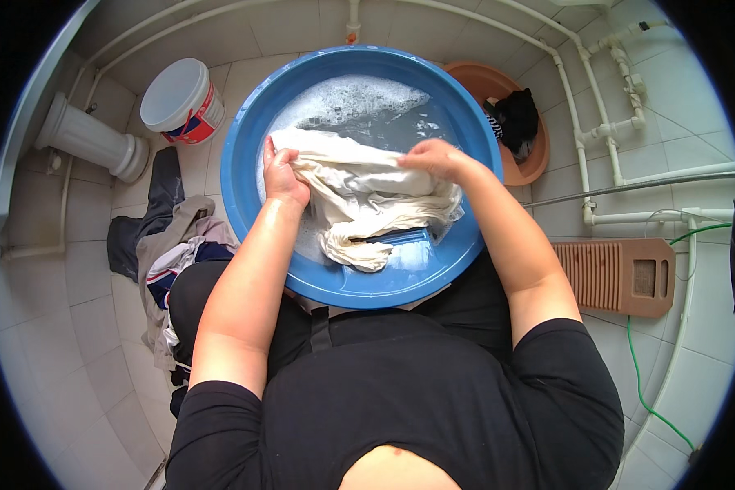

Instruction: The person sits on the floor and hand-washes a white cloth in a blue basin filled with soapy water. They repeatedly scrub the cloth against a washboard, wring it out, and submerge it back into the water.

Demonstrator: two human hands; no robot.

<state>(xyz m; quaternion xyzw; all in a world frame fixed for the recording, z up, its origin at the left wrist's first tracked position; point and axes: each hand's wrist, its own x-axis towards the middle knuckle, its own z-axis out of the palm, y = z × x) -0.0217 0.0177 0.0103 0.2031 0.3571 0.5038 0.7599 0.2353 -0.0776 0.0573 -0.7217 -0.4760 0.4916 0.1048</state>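
Observation:
A wet white garment (367, 184) is stretched and bunched between my hands, over a big blue plastic basin (233, 163). My left hand (284, 173) grips its left end, fingers closed round the cloth. On the far right part of the cloth, my right hand (434, 159) pinches an upper edge. The garment's lower folds hang toward the near side of the basin, with a twisted end lying by the wall. Soapy water (400, 122) with white foam (343, 96) fills the far part. Beneath the cloth, a blue ridged surface (404, 238) shows in part.
A white bucket (175, 90) with a red band stands at the far left. Dark and light clothes (175, 229) lie piled on the left floor. An orange basin (539, 167) holding dark clothes (516, 118) sits behind right. To the right rests a brown washboard (621, 278), near white wall pipes (616, 139) and a green hose (641, 384).

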